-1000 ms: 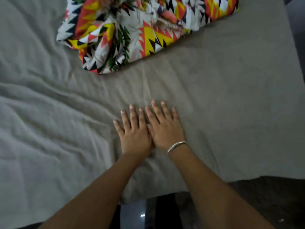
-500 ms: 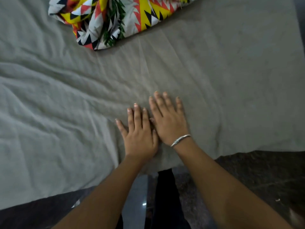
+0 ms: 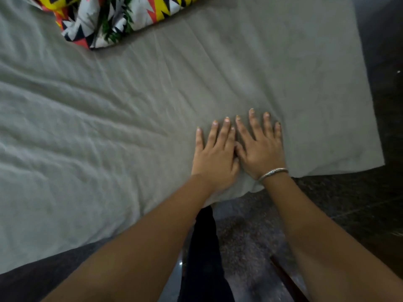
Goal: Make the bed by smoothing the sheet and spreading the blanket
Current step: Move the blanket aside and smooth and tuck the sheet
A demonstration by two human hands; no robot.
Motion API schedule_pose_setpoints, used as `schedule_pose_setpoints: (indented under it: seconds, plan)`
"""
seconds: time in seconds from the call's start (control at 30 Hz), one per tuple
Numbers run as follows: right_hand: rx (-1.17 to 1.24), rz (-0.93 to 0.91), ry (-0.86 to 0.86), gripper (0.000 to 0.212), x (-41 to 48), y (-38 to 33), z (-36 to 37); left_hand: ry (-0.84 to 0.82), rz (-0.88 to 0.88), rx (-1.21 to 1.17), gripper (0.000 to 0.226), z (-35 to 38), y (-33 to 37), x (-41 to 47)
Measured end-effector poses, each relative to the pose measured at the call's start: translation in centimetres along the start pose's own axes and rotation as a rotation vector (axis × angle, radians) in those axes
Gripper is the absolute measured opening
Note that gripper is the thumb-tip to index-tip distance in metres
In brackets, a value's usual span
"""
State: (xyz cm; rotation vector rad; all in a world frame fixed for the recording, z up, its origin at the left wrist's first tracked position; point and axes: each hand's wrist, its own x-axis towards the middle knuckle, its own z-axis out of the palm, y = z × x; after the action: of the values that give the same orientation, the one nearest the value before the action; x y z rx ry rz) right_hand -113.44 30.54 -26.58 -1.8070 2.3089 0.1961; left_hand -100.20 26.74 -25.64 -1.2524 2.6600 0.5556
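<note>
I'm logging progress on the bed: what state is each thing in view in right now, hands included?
sheet: laid over the bed, heavily wrinkled on the left, smoother on the right.
blanket: bunched in a heap at the far side, not spread.
left hand: flat, fingers straight, pressing the sheet near its near edge.
right hand: flat, fingers straight, on the sheet, touching the left hand.
bangle: worn on the right wrist.

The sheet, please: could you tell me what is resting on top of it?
The left hand and right hand press flat on the sheet near its front edge; the bunched blanket lies at the far side. Whatever the blanket covers is hidden.
</note>
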Motion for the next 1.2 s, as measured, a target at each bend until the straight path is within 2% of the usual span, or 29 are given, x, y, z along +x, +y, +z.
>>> schedule_pose_setpoints:
  seconds: [0.1, 0.17, 0.27, 0.33, 0.43, 0.53, 0.63, 0.7, 0.77, 0.83, 0.97, 1.1, 1.2]
  plan:
    - [0.001, -0.124, 0.061, 0.056, 0.5, -1.0, -0.8, 0.135, -0.06, -0.012, 0.078, -0.5, -0.5, 0.1]
    - [0.0, -0.171, 0.104, 0.055, 1.1, -0.9, -1.2, 0.12, -0.075, -0.024, 0.08, -1.0, -0.3, 0.5]
    - [0.005, -0.069, 0.058, 0.056, 2.0, 2.5, -0.9, -0.045, -0.048, -0.073, 0.084, -1.0, 2.3, 3.4]
    - [-0.03, -0.065, 0.031, 0.056, 2.3, 6.1, 0.0, -0.099, 0.004, -0.032, 0.087, -0.4, 5.1, 5.9]
    - [-0.069, -0.075, 0.07, 0.054, 2.2, 11.7, 0.5, -0.077, 0.064, 0.017, 0.087, 0.9, 9.7, 8.6]
    - [-0.063, 0.032, 0.116, 0.054, 2.0, 16.2, 0.2, -0.074, 0.116, 0.002, 0.089, 1.1, 13.7, 10.8]
    - [-0.061, 0.127, 0.153, 0.051, 2.1, 17.1, -0.5, -0.01, 0.107, -0.025, 0.088, 0.2, 15.5, 12.1]
    - [-0.057, 0.058, 0.148, 0.049, 2.4, 16.7, -0.3, 0.009, 0.084, -0.055, 0.085, 0.4, 15.6, 12.2]
    - [-0.078, -0.063, 0.139, 0.048, 2.7, 17.7, 0.0, -0.051, 0.076, -0.06, 0.085, 1.0, 16.0, 12.3]
    - [-0.074, -0.088, 0.097, 0.05, 2.9, 19.7, -0.2, -0.066, 0.076, -0.045, 0.089, 1.3, 17.1, 13.0]
    - [0.028, 0.148, -0.024, 0.062, 2.7, 23.6, -0.8, -0.071, 0.138, -0.061, 0.086, 1.4, 20.6, 15.9]
    - [0.201, 0.18, -0.001, 0.067, 2.5, 25.9, -1.4, -0.075, 0.237, -0.042, 0.085, 0.9, 22.5, 17.9]
    - [0.106, 0.228, 0.095, 0.066, 3.5, 25.8, -2.3, 0.012, 0.246, -0.065, 0.086, -0.4, 21.7, 18.7]
